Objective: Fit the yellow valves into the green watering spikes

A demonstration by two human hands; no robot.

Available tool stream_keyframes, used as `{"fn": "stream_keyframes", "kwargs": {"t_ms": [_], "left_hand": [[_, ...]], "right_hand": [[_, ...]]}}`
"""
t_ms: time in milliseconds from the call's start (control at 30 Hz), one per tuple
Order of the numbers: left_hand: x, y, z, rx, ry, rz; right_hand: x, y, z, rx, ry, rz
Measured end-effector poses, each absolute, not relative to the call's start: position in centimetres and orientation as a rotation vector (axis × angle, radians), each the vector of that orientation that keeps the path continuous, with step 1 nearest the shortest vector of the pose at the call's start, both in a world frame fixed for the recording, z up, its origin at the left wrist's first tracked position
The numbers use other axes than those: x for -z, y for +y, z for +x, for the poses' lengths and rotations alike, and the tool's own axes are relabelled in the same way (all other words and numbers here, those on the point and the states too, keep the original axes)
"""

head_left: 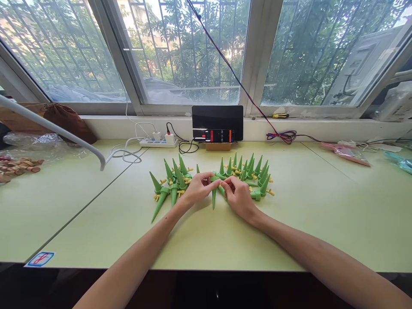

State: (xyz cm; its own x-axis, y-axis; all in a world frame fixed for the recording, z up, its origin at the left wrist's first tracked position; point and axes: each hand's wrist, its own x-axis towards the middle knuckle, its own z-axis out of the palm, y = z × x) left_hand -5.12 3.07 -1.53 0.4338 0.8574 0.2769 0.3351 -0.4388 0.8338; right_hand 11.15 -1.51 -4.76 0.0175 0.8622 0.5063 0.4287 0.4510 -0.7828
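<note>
My left hand (201, 187) is closed on a green plastic watering spike (214, 198), whose pointed end hangs downward below the fingers. Close beside it, my right hand (237, 194) pinches at the spike's top, where a bit of yellow shows between the fingertips; that small part is mostly hidden. To the left lies a group of green spikes (161, 204) with yellow valves, some standing point up and some lying flat. Behind and to the right of my right hand stands another cluster of such spikes (264, 183), also with yellow valves (271, 192).
A phone (220, 136) leans on a dark tablet (217, 116) at the back. A power strip (159, 142) with cables sits left of it. A white curved arm (64, 128) crosses the left side. Wooden pieces (21, 167) and bags lie toward the table's ends.
</note>
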Motion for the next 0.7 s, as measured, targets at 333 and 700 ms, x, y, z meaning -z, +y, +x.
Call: {"fn": "stream_keyframes", "kwargs": {"t_ms": [333,700], "left_hand": [[1.47,2.83,-5.04,-0.922,0.971,1.94],[1.18,2.63,-5.02,-0.829,0.97,1.865]], "right_hand": [[4.94,-1.41,11.23,-0.427,-1.622,-1.202],[4.77,-1.63,11.22,-0.392,-1.624,-1.214]]}}
